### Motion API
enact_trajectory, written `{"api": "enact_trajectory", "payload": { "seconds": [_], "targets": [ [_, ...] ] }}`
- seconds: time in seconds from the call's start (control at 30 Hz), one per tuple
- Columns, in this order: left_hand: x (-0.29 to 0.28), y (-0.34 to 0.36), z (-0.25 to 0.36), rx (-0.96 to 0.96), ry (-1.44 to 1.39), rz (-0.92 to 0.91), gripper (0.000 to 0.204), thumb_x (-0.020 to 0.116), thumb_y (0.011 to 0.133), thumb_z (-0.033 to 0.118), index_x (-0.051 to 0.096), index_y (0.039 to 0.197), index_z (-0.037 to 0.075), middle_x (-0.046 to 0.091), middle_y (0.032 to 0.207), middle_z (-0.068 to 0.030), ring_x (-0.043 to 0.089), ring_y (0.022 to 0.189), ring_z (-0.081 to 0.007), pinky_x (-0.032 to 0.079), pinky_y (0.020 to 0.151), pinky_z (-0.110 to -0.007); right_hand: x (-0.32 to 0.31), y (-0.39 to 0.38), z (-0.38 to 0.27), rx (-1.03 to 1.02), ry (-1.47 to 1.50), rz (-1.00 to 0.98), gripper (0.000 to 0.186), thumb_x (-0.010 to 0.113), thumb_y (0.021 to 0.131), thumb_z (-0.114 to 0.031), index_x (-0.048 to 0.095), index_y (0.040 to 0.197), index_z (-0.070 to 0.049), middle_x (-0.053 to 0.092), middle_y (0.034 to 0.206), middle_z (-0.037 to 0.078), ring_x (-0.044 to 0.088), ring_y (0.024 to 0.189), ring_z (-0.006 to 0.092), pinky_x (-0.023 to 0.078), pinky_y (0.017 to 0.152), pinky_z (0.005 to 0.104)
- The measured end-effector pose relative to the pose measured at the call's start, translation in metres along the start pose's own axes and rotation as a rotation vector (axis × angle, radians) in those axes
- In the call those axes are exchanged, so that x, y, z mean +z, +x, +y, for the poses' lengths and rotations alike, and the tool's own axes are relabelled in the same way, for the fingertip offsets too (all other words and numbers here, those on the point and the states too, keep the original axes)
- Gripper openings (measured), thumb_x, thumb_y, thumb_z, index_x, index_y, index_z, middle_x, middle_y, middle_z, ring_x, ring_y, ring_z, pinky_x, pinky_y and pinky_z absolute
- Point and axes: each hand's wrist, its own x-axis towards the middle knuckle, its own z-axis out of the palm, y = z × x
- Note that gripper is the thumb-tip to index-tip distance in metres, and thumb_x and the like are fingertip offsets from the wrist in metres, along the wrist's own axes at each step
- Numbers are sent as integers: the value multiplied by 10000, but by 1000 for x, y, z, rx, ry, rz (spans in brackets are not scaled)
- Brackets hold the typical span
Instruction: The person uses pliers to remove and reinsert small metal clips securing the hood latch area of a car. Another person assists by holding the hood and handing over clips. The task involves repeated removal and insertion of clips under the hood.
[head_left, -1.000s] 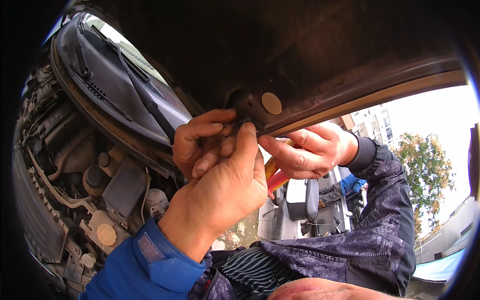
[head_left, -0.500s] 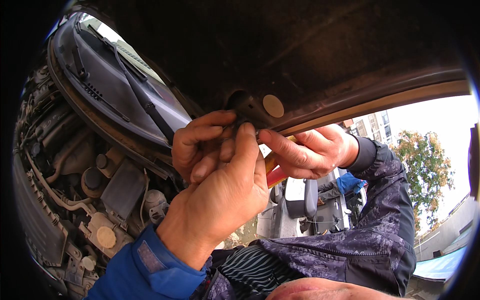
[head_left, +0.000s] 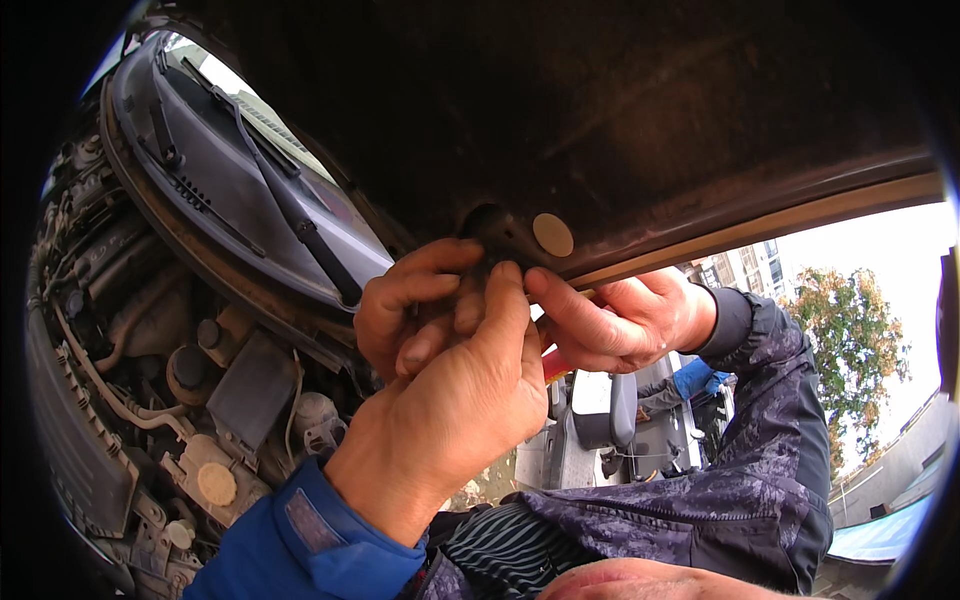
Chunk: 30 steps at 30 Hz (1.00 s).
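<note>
At the hood's underside edge, several hands meet beside a dark hole. My right hand (head_left: 625,320), in a dark patterned sleeve, comes from the right, closed round a tool with a red and yellow handle (head_left: 556,366); the tool's working end is hidden. My left hand (head_left: 392,310) has its fingers curled, tips pointing right; its arm is hidden and I cannot make out what it pinches. In front of it, another person's hand (head_left: 450,410) in a blue sleeve (head_left: 320,545) reaches from the lower left, a fingertip almost touching my right index finger.
The raised hood (head_left: 720,110) spans the top, with a pale round disc (head_left: 553,236) near its edge. At left lie the engine bay with a black cap (head_left: 189,368) and yellowish cap (head_left: 216,486), and a wiper arm (head_left: 300,220). Another vehicle's mirror (head_left: 622,410) stands behind.
The view has shifted a little, so hood, disc and hands all sit slightly lower. Less of the tool's red and yellow handle shows. The hands keep nearly the same hold.
</note>
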Motion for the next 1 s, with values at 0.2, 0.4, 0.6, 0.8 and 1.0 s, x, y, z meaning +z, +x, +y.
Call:
{"api": "enact_trajectory", "payload": {
  "seconds": [0.2,0.4,0.6,0.8,1.0],
  "targets": [
    [-1,4,9,-14,-22,-51,476,484,1175,102,548,723,-32,365,535,-58,629,721,-243,621,789,-395,-1,0,3,-13,49,25,851,830,834,-665,712,1307,33,692,1333,73,726,1024,203,644,944,382],
    [-7,1,-1,117,184,-67,437,560,1153,98,560,738,-36,378,538,-44,639,742,-256,603,724,-401,3,-1,7,-53,54,95,820,814,879,-676,707,1297,21,725,1288,49,732,1006,196,661,934,383],
    [-8,3,3,48,253,-166,422,619,1127,87,543,729,-29,354,546,-29,679,851,-312,574,705,-431,4,-2,4,-58,5,102,808,809,893,-663,689,1328,7,725,1289,35,717,976,180,655,928,382],
    [-11,4,6,39,276,-285,418,641,1115,89,534,725,-15,317,546,-15,679,921,-340,558,704,-458,5,0,2,16,55,104,777,820,886,-645,694,1326,-17,726,1278,52,695,914,166,651,901,379],
    [-7,0,4,84,4,-154,442,557,1144,76,503,711,4,262,540,-3,676,910,-338,580,717,-442,2,2,7,-110,-3,117,679,789,940,-593,717,1271,-4,725,1269,71,698,878,184,666,860,384]
  ]
}}
